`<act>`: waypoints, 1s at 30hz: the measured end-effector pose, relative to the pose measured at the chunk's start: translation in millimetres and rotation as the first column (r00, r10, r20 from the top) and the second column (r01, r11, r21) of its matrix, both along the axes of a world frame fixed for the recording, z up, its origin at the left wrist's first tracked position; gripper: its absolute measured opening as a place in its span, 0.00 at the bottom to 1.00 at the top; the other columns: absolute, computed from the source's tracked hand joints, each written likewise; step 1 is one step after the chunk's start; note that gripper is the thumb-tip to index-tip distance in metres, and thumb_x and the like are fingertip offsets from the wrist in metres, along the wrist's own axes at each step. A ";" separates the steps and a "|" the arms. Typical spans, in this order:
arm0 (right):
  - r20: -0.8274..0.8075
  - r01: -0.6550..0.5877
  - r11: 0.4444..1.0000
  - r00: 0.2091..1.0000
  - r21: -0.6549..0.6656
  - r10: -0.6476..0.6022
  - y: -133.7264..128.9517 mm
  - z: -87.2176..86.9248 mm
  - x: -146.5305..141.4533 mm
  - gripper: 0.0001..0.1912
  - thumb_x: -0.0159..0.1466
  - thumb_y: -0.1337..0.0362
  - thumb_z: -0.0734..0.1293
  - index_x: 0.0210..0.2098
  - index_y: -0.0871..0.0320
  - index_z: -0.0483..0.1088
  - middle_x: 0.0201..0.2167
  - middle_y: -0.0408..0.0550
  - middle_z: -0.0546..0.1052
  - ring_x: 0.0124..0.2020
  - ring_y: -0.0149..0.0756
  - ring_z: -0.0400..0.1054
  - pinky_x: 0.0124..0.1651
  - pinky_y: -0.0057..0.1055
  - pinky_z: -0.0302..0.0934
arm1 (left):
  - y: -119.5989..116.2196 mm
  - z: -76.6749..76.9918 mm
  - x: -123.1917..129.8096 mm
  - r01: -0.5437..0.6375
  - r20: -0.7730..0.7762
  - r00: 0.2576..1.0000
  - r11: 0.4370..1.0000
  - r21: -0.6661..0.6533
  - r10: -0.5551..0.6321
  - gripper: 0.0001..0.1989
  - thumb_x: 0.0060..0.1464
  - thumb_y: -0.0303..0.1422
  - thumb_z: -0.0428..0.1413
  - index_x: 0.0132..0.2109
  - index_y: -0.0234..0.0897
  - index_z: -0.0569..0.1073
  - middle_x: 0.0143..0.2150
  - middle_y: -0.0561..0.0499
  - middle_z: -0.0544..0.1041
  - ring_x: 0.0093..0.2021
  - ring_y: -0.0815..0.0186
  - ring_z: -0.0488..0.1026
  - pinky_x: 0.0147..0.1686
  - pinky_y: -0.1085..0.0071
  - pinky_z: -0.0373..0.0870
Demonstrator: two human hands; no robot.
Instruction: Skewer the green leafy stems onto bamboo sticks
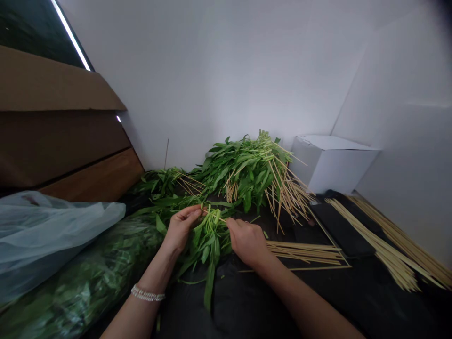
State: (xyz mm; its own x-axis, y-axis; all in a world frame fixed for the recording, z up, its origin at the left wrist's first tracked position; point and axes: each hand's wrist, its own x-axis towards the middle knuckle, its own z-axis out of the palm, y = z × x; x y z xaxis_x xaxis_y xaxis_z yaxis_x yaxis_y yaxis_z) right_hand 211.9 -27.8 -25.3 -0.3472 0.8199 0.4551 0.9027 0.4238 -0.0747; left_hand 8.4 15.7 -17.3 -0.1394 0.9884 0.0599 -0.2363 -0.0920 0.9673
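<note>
A thin wooden skewer (222, 220) runs between my hands, with several leafy green stems (213, 216) threaded on it and their long leaves hanging down. My right hand (249, 240) is closed around the skewer's right part. At its other end, my left hand (181, 227) pinches a short green stem (202, 206) by the tip; the fingertips partly hide the contact. Just behind stands a heap of leafy greens on skewers (243, 169), the bare stick ends (286, 193) fanning out to the right.
Loose skewers (307, 253) lie right of my hand, with bigger skewer bundles (374, 240) beyond a dark flat object (341, 230). A white box (332, 162) stands against the wall. On the left are a clear bag of greens (88, 268), a whitish plastic bag (52, 235) and a cardboard box (60, 141).
</note>
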 end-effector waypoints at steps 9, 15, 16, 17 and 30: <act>0.005 -0.038 0.999 0.999 0.008 0.038 -0.1 -1.4 2.0 0.11 0.66 0.68 0.59 0.45 0.54 0.70 0.30 0.44 0.76 0.30 0.33 0.70 0.28 0.28 0.50 | 3.3 -1.5 -8.2 0.017 -0.099 0.995 0.999 -0.034 -0.020 0.17 0.34 0.36 0.71 0.35 0.34 0.81 0.28 0.46 0.82 0.29 0.63 0.78 0.33 0.69 0.72; 0.015 -0.044 0.999 0.999 -0.013 0.045 0.1 -4.6 1.2 0.12 0.66 0.68 0.59 0.46 0.55 0.70 0.31 0.45 0.76 0.30 0.32 0.70 0.29 0.27 0.51 | 5.4 -3.8 -12.3 0.059 -0.076 0.995 0.996 -0.072 -0.065 0.17 0.33 0.34 0.71 0.34 0.34 0.81 0.29 0.46 0.82 0.29 0.63 0.78 0.35 0.68 0.73; 0.018 -0.043 0.999 0.999 -0.016 0.043 0.0 -4.8 1.0 0.12 0.66 0.68 0.59 0.46 0.54 0.70 0.31 0.45 0.76 0.30 0.33 0.70 0.29 0.27 0.51 | 5.2 -3.8 -12.2 0.070 -0.071 0.995 0.994 -0.079 -0.076 0.17 0.33 0.34 0.71 0.34 0.34 0.81 0.29 0.46 0.82 0.29 0.64 0.78 0.36 0.69 0.73; 0.023 -0.044 0.999 0.999 -0.021 0.044 -0.1 -4.9 0.8 0.12 0.66 0.68 0.59 0.45 0.54 0.70 0.31 0.45 0.76 0.30 0.33 0.70 0.29 0.27 0.51 | 4.8 -3.5 -11.9 0.083 -0.069 0.994 0.993 -0.089 -0.089 0.17 0.33 0.34 0.71 0.34 0.33 0.81 0.29 0.46 0.82 0.29 0.64 0.78 0.35 0.69 0.72; 0.022 -0.051 0.998 0.998 -0.028 0.052 0.5 -6.9 -1.5 0.11 0.68 0.68 0.57 0.45 0.55 0.69 0.31 0.46 0.77 0.30 0.32 0.70 0.28 0.27 0.51 | -0.5 1.8 -5.5 0.122 -0.113 0.984 0.986 -0.115 -0.135 0.22 0.33 0.36 0.71 0.39 0.34 0.80 0.32 0.45 0.83 0.30 0.63 0.78 0.34 0.70 0.72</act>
